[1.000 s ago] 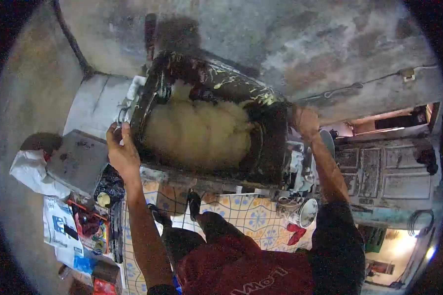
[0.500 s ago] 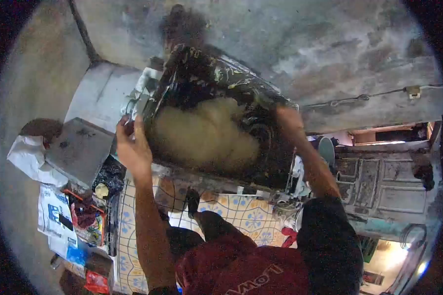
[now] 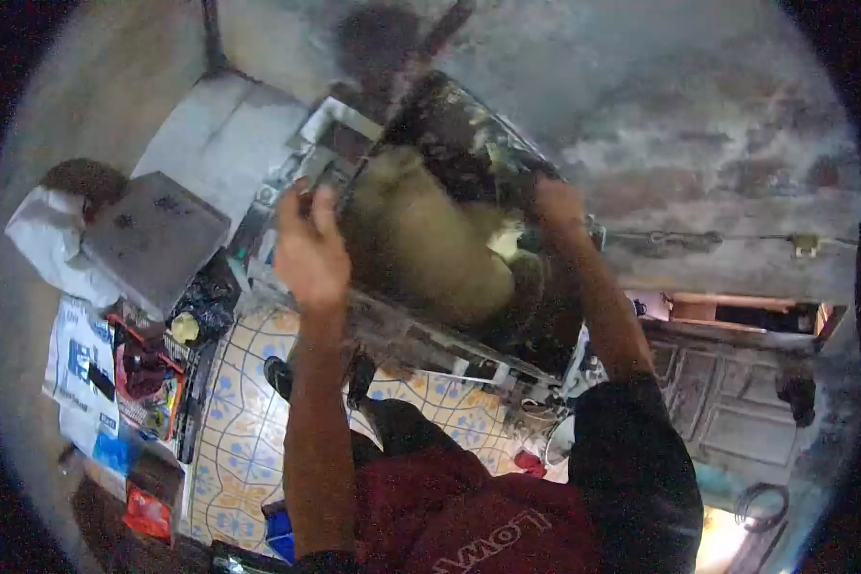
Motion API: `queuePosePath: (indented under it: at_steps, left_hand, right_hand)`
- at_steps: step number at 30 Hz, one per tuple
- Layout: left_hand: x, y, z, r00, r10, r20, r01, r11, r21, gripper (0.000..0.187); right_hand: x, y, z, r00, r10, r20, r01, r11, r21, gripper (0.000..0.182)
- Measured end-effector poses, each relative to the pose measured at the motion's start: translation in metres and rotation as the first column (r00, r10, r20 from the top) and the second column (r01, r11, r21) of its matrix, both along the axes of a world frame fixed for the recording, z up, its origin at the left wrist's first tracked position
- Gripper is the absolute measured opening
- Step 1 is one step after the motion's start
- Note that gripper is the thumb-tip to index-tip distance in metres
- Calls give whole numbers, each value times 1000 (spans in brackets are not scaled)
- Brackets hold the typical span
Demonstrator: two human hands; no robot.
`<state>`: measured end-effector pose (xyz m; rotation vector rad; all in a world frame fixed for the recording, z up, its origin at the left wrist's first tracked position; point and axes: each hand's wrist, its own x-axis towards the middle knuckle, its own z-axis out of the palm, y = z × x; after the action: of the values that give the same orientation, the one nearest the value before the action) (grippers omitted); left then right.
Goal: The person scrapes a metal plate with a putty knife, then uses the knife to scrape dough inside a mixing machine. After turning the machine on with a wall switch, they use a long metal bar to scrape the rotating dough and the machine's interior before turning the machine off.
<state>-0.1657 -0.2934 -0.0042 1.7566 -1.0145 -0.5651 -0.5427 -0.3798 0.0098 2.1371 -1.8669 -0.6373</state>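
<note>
A pale tan mass, like dough (image 3: 430, 239), lies smeared by motion on a dark, wet-looking tray or slab (image 3: 459, 120) in the middle of the view. At the left edge of the dark surface is my left hand (image 3: 311, 244), its fingers bent upward near the grey-white frame; what they hold, if anything, is too blurred to tell. My right hand (image 3: 557, 206) is curled at the far right edge of the dark surface, also blurred, and what lies within its fingers is hidden.
A grey box (image 3: 158, 239) and a white bag (image 3: 48, 244) stand at the left. Below them is a basket of mixed items (image 3: 153, 378). A patterned tile floor (image 3: 249, 411) shows beneath. A pale bucket (image 3: 560, 442) stands at the lower right, and a stained wall (image 3: 660, 134) rises behind.
The view has turned, so the dark surface appears more tilted. My left hand appears farther right and slightly higher. The pale mass has changed shape, and a bright patch shows at its right.
</note>
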Motion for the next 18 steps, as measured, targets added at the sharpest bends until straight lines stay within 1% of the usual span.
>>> queuePosePath:
  at_steps: [1,2,3,4,6,7,9,10,11,12,14,15,16,18]
  left_hand:
    - [-1,-1,3,1000,4,-16,-4,1000,-6,32]
    - [-2,0,4,999,3,-38,-4,1000,-6,31]
    - [-2,0,2,1000,10,-26,-8,998,64,37]
    - [-3,1,1,999,36,-4,-35,999,31,34]
    - [-6,0,1,997,71,41,-69,997,-44,28]
    - [-5,-1,2,998,50,33,-52,997,54,28]
    - [-5,0,2,999,32,-13,-31,998,53,28]
    - [-2,0,1,999,24,-27,-22,998,50,29]
    - [-1,0,-6,1000,-6,18,5,999,40,30]
    - [1,0,-11,1000,5,24,-6,1000,12,31]
    - [-1,-1,-19,999,29,23,-28,999,-38,32]
    - [-2,-2,-21,999,38,17,-36,996,-83,33]
    - [2,-3,-19,999,41,5,-41,998,-39,32]
    - [-2,0,-10,999,18,-31,-16,999,44,32]
  right_hand:
    - [20,10,22,990,-143,-14,143,990,-3,17]
    - [27,16,41,983,-184,-18,184,983,-12,18]
    - [26,20,59,973,-229,-26,228,973,-21,18]
    - [29,20,70,961,-274,-32,273,961,-33,19]
    - [50,6,67,975,-216,-44,218,975,40,20]
    - [59,-4,65,981,-189,-49,192,978,75,21]
    - [55,-33,16,995,-74,-61,79,993,86,22]
    - [67,-44,2,998,-16,-68,22,996,90,23]
    - [64,-42,7,999,11,-47,-7,997,73,22]
    - [68,-37,18,999,40,-29,-38,997,65,22]
    - [104,-8,83,986,-9,164,-6,996,86,22]
    - [98,-12,84,978,90,190,-98,995,30,23]
    - [90,-12,85,978,112,178,-113,994,-3,23]
    - [71,-33,56,998,53,39,-55,998,41,25]
